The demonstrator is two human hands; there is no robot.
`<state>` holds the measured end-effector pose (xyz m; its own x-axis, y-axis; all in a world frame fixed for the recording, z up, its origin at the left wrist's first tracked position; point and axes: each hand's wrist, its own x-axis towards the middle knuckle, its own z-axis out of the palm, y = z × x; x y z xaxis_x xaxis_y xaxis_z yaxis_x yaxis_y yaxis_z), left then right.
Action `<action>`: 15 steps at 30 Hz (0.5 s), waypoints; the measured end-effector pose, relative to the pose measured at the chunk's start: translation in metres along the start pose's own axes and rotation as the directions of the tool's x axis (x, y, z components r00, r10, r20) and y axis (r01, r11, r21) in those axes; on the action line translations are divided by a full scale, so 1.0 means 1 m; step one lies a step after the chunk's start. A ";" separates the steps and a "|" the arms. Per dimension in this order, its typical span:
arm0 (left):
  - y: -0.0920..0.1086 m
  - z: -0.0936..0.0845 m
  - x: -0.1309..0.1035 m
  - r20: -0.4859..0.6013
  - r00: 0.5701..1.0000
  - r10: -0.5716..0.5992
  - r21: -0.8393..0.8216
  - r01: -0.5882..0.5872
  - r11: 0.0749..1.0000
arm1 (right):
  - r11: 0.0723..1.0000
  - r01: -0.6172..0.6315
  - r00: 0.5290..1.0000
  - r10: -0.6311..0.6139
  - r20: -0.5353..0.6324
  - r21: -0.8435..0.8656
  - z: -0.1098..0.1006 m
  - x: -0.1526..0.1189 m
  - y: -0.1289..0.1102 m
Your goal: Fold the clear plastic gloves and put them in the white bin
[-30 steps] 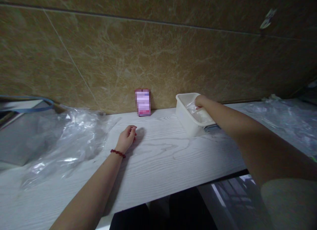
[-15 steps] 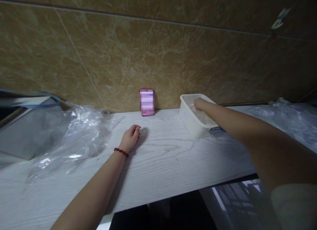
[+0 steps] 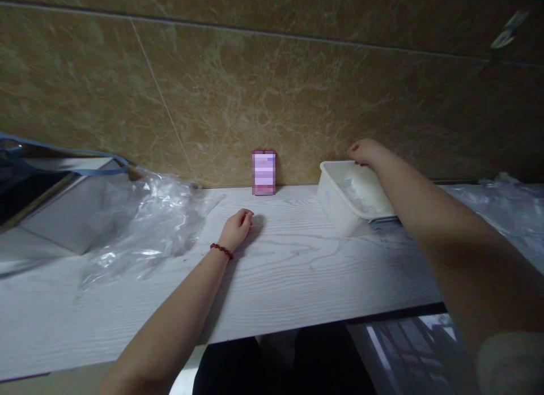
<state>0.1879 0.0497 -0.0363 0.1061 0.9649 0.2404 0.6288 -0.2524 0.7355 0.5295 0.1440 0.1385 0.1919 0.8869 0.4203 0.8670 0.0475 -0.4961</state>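
Now the right hand (image 3: pixel 362 151) is held, fingers curled, above the far rim of the white bin (image 3: pixel 338 208); its grip cannot be told. Clear plastic (image 3: pixel 355 195) is seen below it, inside. The left hand (image 3: pixel 236 227) is rested half-curled on the table (image 3: pixel 293 281), contents unclear, with tabletop between it and the bin and towards the near edge.

Left of the bin (image 3: pixel 338 209), we could pass over bare table (image 3: pixel 293 281), around our left hand (image 3: pixel 237 228) and the phone (image 3: pixel 264 173), until plastic wrap (image 3: pixel 159 216). Behind, the wall (image 3: pixel 212 100) blocks us; rightward, our right forearm (image 3: pixel 419 205).
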 end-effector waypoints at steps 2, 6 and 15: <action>0.001 0.000 -0.001 -0.002 1.000 0.026 0.037 -0.025 0.999 | 1.000 0.018 0.999 -0.018 -0.033 -0.019 -0.010 -0.011 -0.027; 0.004 -0.002 -0.003 0.008 0.996 0.092 0.115 -0.093 0.989 | 0.941 0.254 0.963 -0.225 -0.146 0.222 0.021 -0.073 -0.084; 0.005 -0.019 -0.004 -0.006 0.987 0.163 0.388 -0.148 0.910 | 0.840 0.174 0.975 -0.220 0.030 0.514 0.181 -0.189 -0.095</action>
<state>0.1763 0.0432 -0.0219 0.2021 0.9104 0.3609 0.8551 -0.3437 0.3881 0.3276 0.0550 -0.0313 -0.0175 0.8681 0.4960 0.5248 0.4303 -0.7345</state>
